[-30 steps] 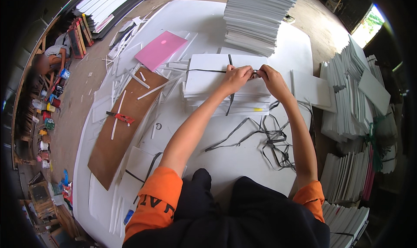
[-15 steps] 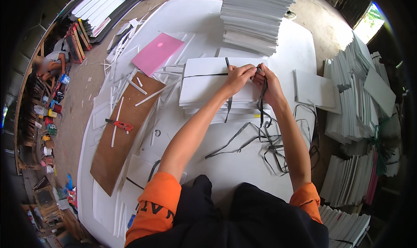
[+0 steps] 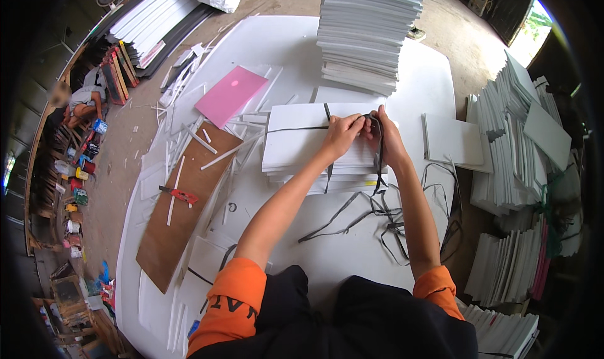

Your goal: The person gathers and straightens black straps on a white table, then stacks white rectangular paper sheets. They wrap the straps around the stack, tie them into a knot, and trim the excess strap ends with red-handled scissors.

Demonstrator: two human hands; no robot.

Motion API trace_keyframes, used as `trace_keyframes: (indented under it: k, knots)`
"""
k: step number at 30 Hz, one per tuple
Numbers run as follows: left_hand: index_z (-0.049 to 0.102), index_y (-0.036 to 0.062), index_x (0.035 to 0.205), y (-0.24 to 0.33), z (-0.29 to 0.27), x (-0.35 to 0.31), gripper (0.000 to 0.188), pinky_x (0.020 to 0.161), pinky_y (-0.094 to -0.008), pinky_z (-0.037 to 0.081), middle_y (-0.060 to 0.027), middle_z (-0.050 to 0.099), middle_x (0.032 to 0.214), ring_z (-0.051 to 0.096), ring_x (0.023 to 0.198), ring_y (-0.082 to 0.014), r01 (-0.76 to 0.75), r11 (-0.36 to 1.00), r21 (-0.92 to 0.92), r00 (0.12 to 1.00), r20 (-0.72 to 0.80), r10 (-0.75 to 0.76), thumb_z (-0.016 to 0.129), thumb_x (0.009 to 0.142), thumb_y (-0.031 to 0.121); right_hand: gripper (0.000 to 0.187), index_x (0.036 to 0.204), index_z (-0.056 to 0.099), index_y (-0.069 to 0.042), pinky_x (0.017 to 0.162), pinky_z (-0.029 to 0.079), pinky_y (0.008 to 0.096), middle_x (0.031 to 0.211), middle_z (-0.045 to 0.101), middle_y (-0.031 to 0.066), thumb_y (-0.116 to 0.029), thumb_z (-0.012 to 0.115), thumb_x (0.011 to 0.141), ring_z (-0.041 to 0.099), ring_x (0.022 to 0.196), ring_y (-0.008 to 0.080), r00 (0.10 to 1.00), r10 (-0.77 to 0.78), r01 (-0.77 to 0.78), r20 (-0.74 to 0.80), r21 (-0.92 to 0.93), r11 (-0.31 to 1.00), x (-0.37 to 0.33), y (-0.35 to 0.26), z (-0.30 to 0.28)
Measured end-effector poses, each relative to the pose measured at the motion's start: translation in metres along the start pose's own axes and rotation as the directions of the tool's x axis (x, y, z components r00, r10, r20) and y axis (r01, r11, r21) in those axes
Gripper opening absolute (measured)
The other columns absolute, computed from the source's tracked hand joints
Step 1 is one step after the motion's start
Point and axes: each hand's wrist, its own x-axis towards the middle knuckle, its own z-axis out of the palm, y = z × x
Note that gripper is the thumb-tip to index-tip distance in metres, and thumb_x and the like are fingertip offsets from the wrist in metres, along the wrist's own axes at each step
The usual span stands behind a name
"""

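A stack of white sheets (image 3: 292, 146) lies on the white table in front of me, with black strapping (image 3: 297, 129) running across and down over it. Above its right part, my left hand (image 3: 343, 136) pinches the black strap with bent fingers. Close beside it, my right hand (image 3: 390, 139) is closed on the same strap, fingers pointing up. A strap end (image 3: 379, 170) hangs from between the hands down the front of the stack. Whether a knot lies between the fingertips is hidden. More loose black strap (image 3: 362, 214) lies tangled on the table nearer to me.
A tall pile of sheets (image 3: 368, 41) stands behind. Left are a pink sheet (image 3: 231, 96), white offcuts and a brown board (image 3: 182, 214) bearing a red cutter (image 3: 182, 196). Sheet stacks (image 3: 503, 145) stand at right. A person (image 3: 85, 101) crouches at far left.
The whole scene sits slightly lower in the picture as my view shifts. Both hands stay at the strap over the stack; the right fingers have turned more upright.
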Motion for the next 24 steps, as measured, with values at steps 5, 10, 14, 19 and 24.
trace_keyframes:
  k: [5,10,14,19,24]
  knots:
    - [0.037,0.0030,0.060,0.006,0.008,-0.001,0.032,0.053,-0.0242,0.029,0.0014,0.032,0.055,0.027,0.054,-0.0090,0.038,0.999,0.023,0.986,-0.166,-0.034,0.040,0.087,0.021,0.045,0.087,0.058,0.000,0.061,0.040,0.0253,0.079,0.057,0.0061,-0.037,0.032,0.090,0.050,0.066,0.0137,0.941,-0.247,0.063,-0.232,-0.595,0.801,-0.016,-0.021,-0.009]
    - [0.027,0.0079,0.059,0.006,0.010,-0.001,0.033,0.052,-0.0238,0.023,0.0031,0.026,0.055,0.022,0.054,-0.0083,0.065,0.985,-0.163,0.976,-0.193,-0.096,0.038,0.087,0.021,0.015,0.087,0.053,0.002,0.065,0.041,0.0273,0.077,0.056,0.0124,-0.010,0.045,0.084,0.052,0.070,0.0189,0.536,-0.843,0.254,-0.039,-0.945,0.206,-0.040,-0.031,0.013]
    - [0.031,0.0084,0.060,0.025,0.003,-0.003,0.032,0.058,-0.0229,0.026,0.0012,0.037,0.059,0.027,0.058,-0.0092,0.122,0.926,-0.358,0.983,-0.084,-0.162,0.037,0.087,0.025,0.009,0.086,0.052,0.001,0.066,0.042,0.0326,0.075,0.056,0.0121,-0.002,0.047,0.079,0.052,0.074,0.0231,0.859,-0.511,0.237,0.025,-0.905,0.354,-0.056,-0.019,0.036]
    - [0.041,0.0061,0.068,0.018,-0.011,0.000,0.029,0.071,-0.0232,0.032,-0.0011,0.044,0.069,0.040,0.070,-0.0111,0.042,0.923,-0.382,0.998,-0.017,-0.052,0.035,0.089,0.025,0.022,0.098,0.052,0.000,0.076,0.039,0.0359,0.090,0.050,0.0136,-0.001,0.049,0.076,0.045,0.088,0.0286,0.756,-0.622,0.274,0.205,-0.962,0.016,-0.037,0.014,0.032]
    - [0.042,0.0071,0.070,0.024,-0.015,-0.002,0.029,0.068,-0.0227,0.032,-0.0005,0.043,0.069,0.039,0.066,-0.0109,0.101,0.887,-0.451,0.994,0.086,-0.070,0.034,0.090,0.027,0.026,0.101,0.051,0.000,0.077,0.037,0.0381,0.094,0.047,0.0140,0.000,0.052,0.074,0.041,0.088,0.0302,0.693,-0.685,0.235,0.224,-0.969,-0.080,-0.026,0.017,0.030]
